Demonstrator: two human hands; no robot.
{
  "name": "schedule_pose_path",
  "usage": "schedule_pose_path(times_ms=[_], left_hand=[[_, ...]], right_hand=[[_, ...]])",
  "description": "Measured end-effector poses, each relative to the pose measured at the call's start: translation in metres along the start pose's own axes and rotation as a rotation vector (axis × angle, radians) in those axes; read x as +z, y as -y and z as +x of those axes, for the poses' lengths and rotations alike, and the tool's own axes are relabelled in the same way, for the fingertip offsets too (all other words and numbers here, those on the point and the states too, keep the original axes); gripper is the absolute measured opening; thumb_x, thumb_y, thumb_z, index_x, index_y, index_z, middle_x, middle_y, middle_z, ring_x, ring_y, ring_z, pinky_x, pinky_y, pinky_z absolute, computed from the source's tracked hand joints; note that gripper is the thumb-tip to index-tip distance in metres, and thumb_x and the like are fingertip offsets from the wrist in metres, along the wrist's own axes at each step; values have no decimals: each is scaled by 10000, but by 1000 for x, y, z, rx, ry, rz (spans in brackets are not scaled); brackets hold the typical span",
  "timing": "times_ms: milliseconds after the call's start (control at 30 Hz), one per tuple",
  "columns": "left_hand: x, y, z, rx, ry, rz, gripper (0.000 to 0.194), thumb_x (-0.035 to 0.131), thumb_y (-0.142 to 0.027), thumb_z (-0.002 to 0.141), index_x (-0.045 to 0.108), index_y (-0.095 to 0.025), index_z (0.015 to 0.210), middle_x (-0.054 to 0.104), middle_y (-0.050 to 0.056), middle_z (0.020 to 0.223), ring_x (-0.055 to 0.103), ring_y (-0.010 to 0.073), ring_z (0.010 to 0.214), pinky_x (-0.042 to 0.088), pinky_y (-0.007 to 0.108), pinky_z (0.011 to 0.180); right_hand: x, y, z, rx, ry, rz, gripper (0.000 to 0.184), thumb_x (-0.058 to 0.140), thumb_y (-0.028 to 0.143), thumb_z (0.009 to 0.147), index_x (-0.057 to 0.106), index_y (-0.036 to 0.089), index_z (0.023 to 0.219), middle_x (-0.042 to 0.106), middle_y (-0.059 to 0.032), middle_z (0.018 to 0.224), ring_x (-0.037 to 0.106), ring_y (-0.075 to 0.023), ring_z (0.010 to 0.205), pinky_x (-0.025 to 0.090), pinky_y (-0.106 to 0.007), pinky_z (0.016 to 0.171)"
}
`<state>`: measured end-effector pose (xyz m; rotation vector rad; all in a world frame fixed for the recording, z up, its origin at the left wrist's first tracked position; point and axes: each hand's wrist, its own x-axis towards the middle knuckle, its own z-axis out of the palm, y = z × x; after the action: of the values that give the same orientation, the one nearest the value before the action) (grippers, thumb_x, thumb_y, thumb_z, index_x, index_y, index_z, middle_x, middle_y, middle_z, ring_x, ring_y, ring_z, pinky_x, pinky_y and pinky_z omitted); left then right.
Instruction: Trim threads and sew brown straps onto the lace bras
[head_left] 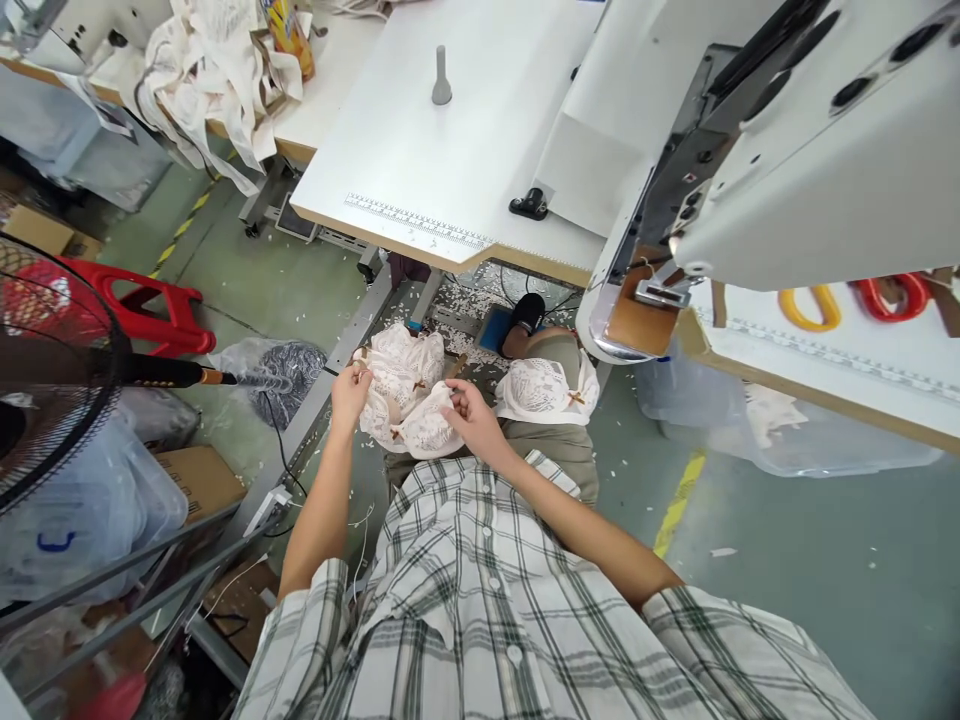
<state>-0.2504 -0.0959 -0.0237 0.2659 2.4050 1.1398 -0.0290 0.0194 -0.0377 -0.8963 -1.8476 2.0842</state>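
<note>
I hold a bundle of white lace bra cups (405, 385) over my lap. My left hand (349, 392) pinches the bundle's left edge with closed fingers. On the bundle's right side my right hand (471, 415) grips the lace, fingers curled into it. A second small pile of lace cups (544, 388) rests on my right knee, untouched. My plaid shirt fills the bottom of the view.
A white sewing table (450, 150) with a thread stand (441, 78) is ahead, the sewing machine head (787, 150) at right. A fan (45, 370) and red stool (142, 305) stand left. Plastic bags, cardboard boxes and fabric scraps lie on the green floor.
</note>
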Motion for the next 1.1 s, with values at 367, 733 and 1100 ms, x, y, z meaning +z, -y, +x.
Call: schedule_pose_path(times_ms=[367, 733, 1100], left_hand=[[-56, -92, -98, 43, 329, -612, 378, 901, -327, 659, 768, -186, 984, 780, 55, 878, 700, 152, 773, 529, 258, 745], [2, -125, -120, 25, 611, -586, 338, 854, -277, 718, 784, -190, 1037, 782, 65, 978, 709, 172, 854, 562, 275, 792], [35, -138, -144, 170, 592, -482, 621, 748, -241, 827, 538, -335, 1404, 671, 32, 1054, 669, 136, 849, 561, 249, 755]], right_hand=[[-36, 79, -70, 81, 215, 449, 477, 725, 396, 866, 469, 295, 1255, 647, -16, 971, 615, -140, 824, 498, -274, 731], [-94, 70, -67, -49, 35, -200, 372, 579, 388, 948, 503, 261, 1289, 604, -47, 974, 603, -185, 841, 507, -332, 735], [-71, 105, -48, -413, -112, -370, 300, 582, 436, 968, 601, 253, 1205, 675, -80, 1170, 632, -231, 1073, 519, -367, 888]])
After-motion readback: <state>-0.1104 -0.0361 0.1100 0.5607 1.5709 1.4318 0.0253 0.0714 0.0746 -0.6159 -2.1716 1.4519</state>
